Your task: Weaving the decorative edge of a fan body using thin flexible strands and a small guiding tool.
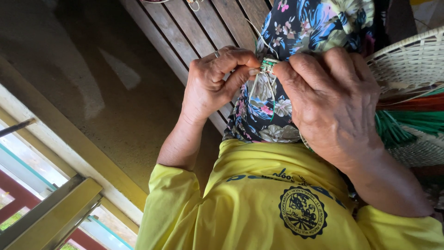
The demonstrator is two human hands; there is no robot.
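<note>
Left hand (210, 85) and right hand (330, 99) both pinch the small green-and-pale woven straw braid (267, 65); even strand tension likely keeps it tight.

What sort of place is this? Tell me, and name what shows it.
Probably a home porch used for basket weaving: both hands, left hand and right hand, pinch a small woven strip, beside a woven basket, above a wooden slat bench.

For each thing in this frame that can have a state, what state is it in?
Left hand: fingers pinched on the woven piece.
Right hand: fingers closed on the woven piece from the other side.
Woven piece: small, unfinished, loose pale strands hanging from it.
Basket: tilted on its side, rim toward the hands.
Green strands: bundled, lying by the basket.
</note>
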